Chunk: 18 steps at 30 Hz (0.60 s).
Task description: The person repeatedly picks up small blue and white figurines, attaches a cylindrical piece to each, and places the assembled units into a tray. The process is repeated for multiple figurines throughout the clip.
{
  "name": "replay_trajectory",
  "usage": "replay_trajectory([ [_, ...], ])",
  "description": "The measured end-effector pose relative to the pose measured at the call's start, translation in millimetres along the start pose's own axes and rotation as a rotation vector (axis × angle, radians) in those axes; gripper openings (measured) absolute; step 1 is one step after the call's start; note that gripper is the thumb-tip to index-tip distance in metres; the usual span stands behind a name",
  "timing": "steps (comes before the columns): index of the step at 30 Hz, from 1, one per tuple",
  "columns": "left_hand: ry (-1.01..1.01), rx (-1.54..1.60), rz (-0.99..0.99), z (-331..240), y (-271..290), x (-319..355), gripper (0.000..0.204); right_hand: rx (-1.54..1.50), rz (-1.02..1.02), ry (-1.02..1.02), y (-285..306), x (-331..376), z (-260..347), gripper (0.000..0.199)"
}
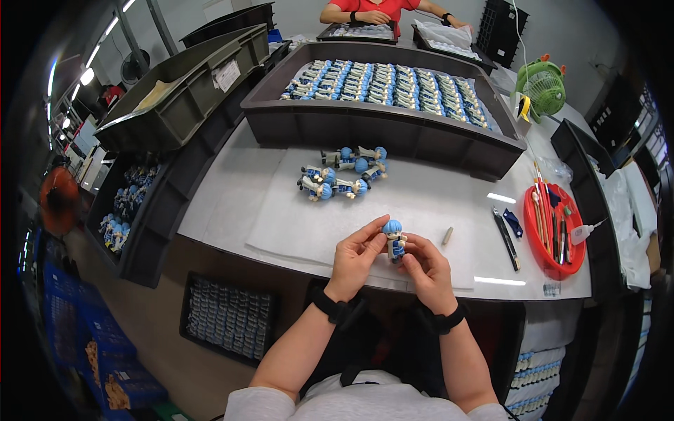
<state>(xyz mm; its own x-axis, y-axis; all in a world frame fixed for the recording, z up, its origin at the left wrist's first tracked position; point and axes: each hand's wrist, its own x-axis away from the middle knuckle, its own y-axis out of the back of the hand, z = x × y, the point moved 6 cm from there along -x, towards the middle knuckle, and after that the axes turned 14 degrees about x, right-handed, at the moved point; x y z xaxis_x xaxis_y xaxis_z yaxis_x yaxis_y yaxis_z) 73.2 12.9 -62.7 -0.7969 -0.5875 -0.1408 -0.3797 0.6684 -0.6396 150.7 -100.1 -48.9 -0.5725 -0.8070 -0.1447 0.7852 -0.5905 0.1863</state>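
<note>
Head view: one figurine (394,241) between two hands (357,259) (427,275).

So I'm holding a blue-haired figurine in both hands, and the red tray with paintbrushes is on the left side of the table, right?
Not quite: the red tray with paintbrushes is on the table's right side, as the head view shows. Your left hand and right hand do hold the blue-haired figurine.
</note>
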Motion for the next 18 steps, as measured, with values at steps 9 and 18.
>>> replay_trajectory([
  [9, -0.019, -0.014, 0.020, -0.6, -1.2, 0.1, 0.033, 0.017, -0.001, 0.019, 0.1, -0.9, -1.7, 0.032],
  [18, -0.022, -0.020, 0.023, -0.5, -1.9, 0.4, 0.033, 0.028, -0.009, 0.026, 0.1, -0.6, -1.9, 0.031],
])
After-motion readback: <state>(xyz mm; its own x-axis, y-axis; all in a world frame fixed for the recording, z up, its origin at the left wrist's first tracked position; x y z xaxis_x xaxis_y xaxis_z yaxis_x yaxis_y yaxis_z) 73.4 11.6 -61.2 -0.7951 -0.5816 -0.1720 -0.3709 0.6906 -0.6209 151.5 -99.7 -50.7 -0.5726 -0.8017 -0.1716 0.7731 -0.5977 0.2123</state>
